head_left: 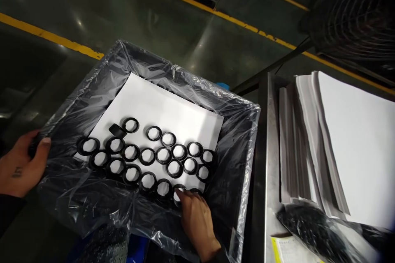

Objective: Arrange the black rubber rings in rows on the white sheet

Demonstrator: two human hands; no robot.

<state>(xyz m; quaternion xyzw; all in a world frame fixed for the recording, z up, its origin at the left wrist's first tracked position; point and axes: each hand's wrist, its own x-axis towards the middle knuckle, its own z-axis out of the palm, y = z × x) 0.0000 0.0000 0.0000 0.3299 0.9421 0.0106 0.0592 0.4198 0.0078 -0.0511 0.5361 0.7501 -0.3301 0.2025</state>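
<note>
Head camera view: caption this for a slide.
Right hand touches black rings on white paper in a plastic-lined bin, left hand gripping its rim.

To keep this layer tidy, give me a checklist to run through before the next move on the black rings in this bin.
Clear plastic liner covers the bin walls and rim: ok.
White paper sheet lies flat under the layer: ok.
Black rings all lie flat: not ok, a dark piece sits tilted against one ring at the upper left.
Right hand has a firm grip on the near ring: cannot tell, the fingers cover it.
Left hand holds the bin's left rim: ok.
Spare white sheets are stacked on the steel cart: ok.
</note>
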